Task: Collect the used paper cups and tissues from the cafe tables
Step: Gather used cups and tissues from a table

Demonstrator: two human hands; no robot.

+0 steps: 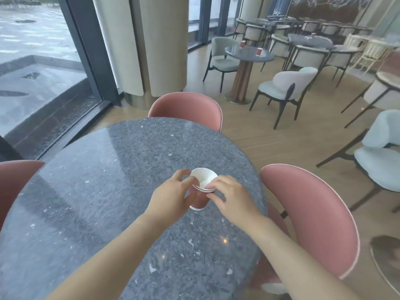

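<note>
Head camera looks forward and down, close over the table (pixel 121 169).

The left hand (pixel 173 194) and right hand (pixel 230 197) are covering most of the stacked paper cups (pixel 202 187) (how many is unclear), while two far cups (pixel 259 51) are showing too small for detail.

Three pink upholstered chairs (pixel 190 109) ring the near round grey speckled stone desk (pixel 108 180), with pale cushioned chairs (pixel 285 85) on light wooden floor (pixel 270 135) beyond.
</note>
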